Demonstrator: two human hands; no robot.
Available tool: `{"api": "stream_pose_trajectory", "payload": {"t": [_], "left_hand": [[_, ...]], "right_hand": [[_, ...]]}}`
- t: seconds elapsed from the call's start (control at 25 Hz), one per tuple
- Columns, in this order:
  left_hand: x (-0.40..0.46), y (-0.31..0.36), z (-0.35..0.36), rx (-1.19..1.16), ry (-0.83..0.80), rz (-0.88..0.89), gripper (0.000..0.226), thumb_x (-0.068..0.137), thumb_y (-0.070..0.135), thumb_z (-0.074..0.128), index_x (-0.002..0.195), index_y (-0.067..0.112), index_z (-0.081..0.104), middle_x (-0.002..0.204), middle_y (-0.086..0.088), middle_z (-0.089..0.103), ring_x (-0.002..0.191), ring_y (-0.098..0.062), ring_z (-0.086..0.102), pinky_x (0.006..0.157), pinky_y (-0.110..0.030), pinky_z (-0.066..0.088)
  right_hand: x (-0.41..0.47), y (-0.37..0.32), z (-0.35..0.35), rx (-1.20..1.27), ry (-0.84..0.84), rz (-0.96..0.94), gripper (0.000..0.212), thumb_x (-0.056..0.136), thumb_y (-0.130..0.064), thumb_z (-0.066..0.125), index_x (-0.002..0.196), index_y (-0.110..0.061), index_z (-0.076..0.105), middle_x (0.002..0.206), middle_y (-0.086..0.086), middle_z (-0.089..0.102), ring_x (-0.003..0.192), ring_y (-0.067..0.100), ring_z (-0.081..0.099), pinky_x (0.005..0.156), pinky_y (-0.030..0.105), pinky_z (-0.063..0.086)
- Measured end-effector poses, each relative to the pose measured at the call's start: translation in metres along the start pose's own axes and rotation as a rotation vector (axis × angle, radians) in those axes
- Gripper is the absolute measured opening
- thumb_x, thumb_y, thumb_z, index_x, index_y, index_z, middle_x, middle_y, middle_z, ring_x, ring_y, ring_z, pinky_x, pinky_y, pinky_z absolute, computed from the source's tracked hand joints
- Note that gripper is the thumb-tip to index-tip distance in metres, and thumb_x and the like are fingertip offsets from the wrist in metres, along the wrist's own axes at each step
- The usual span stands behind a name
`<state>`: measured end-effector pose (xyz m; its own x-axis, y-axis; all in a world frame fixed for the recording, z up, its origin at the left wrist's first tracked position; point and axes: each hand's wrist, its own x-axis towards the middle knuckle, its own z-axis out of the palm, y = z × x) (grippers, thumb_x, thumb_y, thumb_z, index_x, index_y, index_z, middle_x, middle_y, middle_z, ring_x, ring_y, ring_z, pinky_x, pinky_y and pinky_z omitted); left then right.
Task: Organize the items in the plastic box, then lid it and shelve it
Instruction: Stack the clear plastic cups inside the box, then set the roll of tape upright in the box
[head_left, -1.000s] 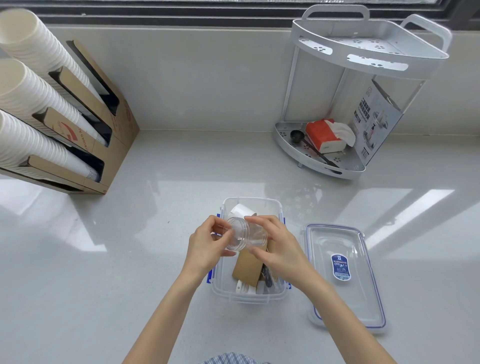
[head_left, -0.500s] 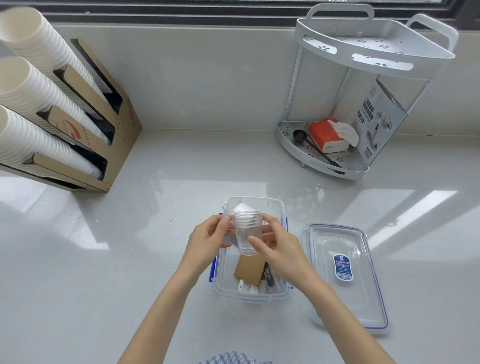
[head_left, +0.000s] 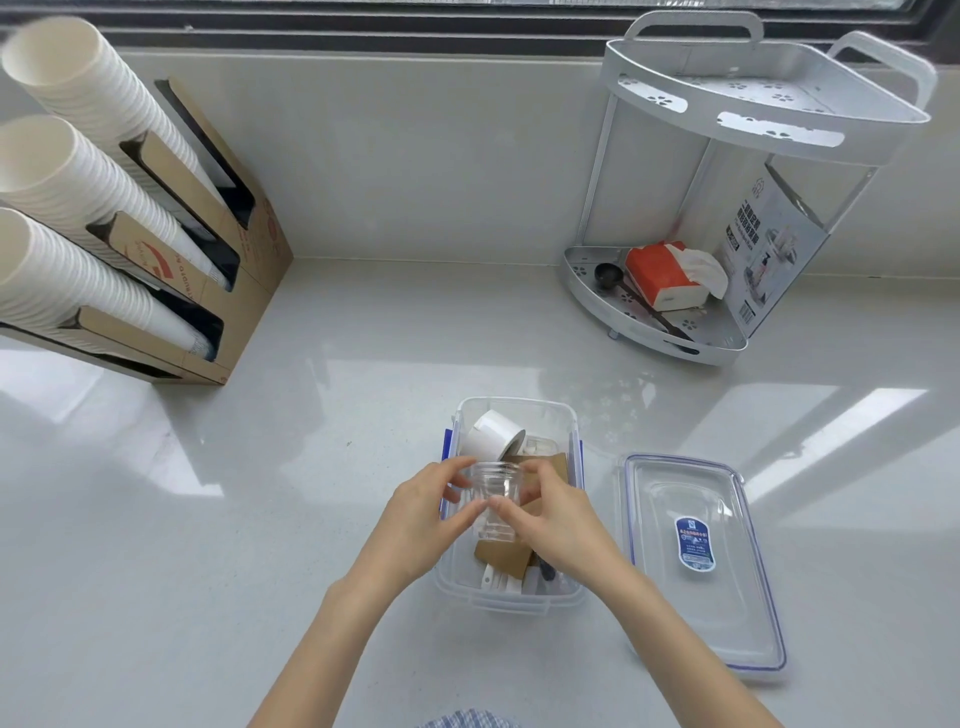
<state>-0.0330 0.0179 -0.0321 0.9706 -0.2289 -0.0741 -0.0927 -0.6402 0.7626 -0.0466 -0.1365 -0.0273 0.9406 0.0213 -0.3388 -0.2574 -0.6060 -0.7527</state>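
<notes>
A clear plastic box (head_left: 511, 603) with blue clips stands on the white counter in front of me. Over its middle I hold a small clear jar (head_left: 492, 501) upright, mouth up, with my left hand (head_left: 423, 525) on its left side and my right hand (head_left: 556, 525) on its right. In the box's far end lies a white paper cup (head_left: 491, 434) on its side. Brown cardboard pieces (head_left: 506, 558) and small white and dark items lie under the jar. The box's clear lid (head_left: 701, 561), with a blue label, lies flat to the right of the box.
A white two-tier corner shelf (head_left: 753, 109) stands at the back right; its lower tier holds a tissue pack, a black scoop and a printed card. A cardboard dispenser (head_left: 228, 249) with stacks of white paper cups stands at the back left.
The jar has turned from lying sideways to standing upright in both hands and now sits a little lower over the box. The white cup at the far end shows more.
</notes>
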Motion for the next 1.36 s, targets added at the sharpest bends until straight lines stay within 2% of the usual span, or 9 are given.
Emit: {"api": "stream_pose_trajectory", "payload": {"t": [0.16,0.36,0.48,0.56,0.72,0.92,1.08,1.2,1.36], "left_hand": [[-0.001,-0.004,0.005,0.249,0.026,0.072,0.035,0.090,0.028,0.048,0.123,0.019,0.048,0.117,0.001,0.056,0.106,-0.015,0.048,0.090,-0.023,0.037],[0.000,-0.008,0.009,0.428,0.021,0.093,0.028,0.091,0.030,0.045,0.115,0.021,0.055,0.114,0.001,0.056,0.109,-0.018,0.045,0.080,-0.021,0.024],[0.000,-0.010,0.010,0.431,0.012,0.091,0.028,0.090,0.031,0.046,0.115,0.022,0.055,0.112,0.002,0.054,0.108,-0.016,0.043,0.080,-0.019,0.021],[-0.001,-0.011,0.010,0.414,0.002,0.097,0.028,0.090,0.032,0.047,0.115,0.023,0.056,0.110,0.002,0.054,0.107,-0.015,0.044,0.080,-0.019,0.021],[-0.003,-0.014,0.010,0.386,-0.002,0.108,0.025,0.088,0.033,0.050,0.110,0.023,0.059,0.106,0.003,0.054,0.104,-0.014,0.045,0.081,-0.018,0.021],[0.000,-0.014,0.010,0.341,0.019,0.108,0.025,0.089,0.033,0.049,0.107,0.021,0.061,0.101,0.003,0.056,0.102,-0.015,0.048,0.080,-0.020,0.023],[0.008,-0.009,0.008,0.297,0.046,0.091,0.025,0.089,0.031,0.048,0.110,0.021,0.058,0.103,0.002,0.060,0.100,-0.015,0.050,0.081,-0.021,0.027],[0.021,-0.003,0.006,0.284,0.078,0.093,0.029,0.089,0.030,0.049,0.117,0.021,0.053,0.110,0.001,0.058,0.104,-0.017,0.050,0.087,-0.025,0.033],[0.039,0.006,0.011,0.334,0.087,0.107,0.038,0.089,0.032,0.048,0.126,0.021,0.045,0.127,0.002,0.050,0.117,-0.017,0.043,0.094,-0.028,0.030]], "right_hand": [[-0.001,0.000,0.010,-0.101,-0.035,0.053,0.055,0.084,-0.046,0.056,0.124,-0.012,0.043,0.103,0.004,0.064,0.097,0.020,0.060,0.079,0.030,0.048],[-0.002,0.004,0.021,-0.224,-0.095,0.084,0.034,0.083,-0.044,0.057,0.093,-0.013,0.045,0.088,0.006,0.059,0.081,0.023,0.055,0.053,0.024,0.037],[-0.002,0.006,0.022,-0.253,-0.095,0.088,0.035,0.083,-0.046,0.056,0.085,-0.015,0.039,0.086,0.003,0.051,0.078,0.020,0.047,0.048,0.019,0.029],[-0.001,0.005,0.024,-0.275,-0.103,0.079,0.037,0.082,-0.048,0.056,0.085,-0.015,0.038,0.089,0.003,0.048,0.081,0.021,0.047,0.051,0.021,0.030],[-0.002,0.005,0.027,-0.311,-0.146,0.082,0.034,0.082,-0.048,0.054,0.087,-0.016,0.043,0.099,0.005,0.042,0.088,0.022,0.044,0.072,0.029,0.039],[-0.001,0.002,0.019,-0.284,-0.155,0.096,0.031,0.084,-0.048,0.052,0.081,-0.018,0.047,0.096,0.003,0.042,0.085,0.020,0.044,0.069,0.028,0.037],[0.007,0.000,0.003,-0.205,-0.056,0.055,0.042,0.089,-0.041,0.050,0.118,-0.011,0.055,0.113,0.006,0.056,0.104,0.021,0.053,0.085,0.029,0.043],[0.019,0.001,-0.008,-0.177,0.079,0.031,0.036,0.090,-0.031,0.049,0.118,-0.011,0.056,0.118,0.008,0.059,0.106,0.022,0.056,0.092,0.031,0.043],[0.037,0.001,-0.017,-0.191,0.134,-0.032,0.042,0.089,-0.018,0.048,0.131,-0.013,0.044,0.128,0.009,0.049,0.110,0.026,0.055,0.097,0.035,0.042]]}}
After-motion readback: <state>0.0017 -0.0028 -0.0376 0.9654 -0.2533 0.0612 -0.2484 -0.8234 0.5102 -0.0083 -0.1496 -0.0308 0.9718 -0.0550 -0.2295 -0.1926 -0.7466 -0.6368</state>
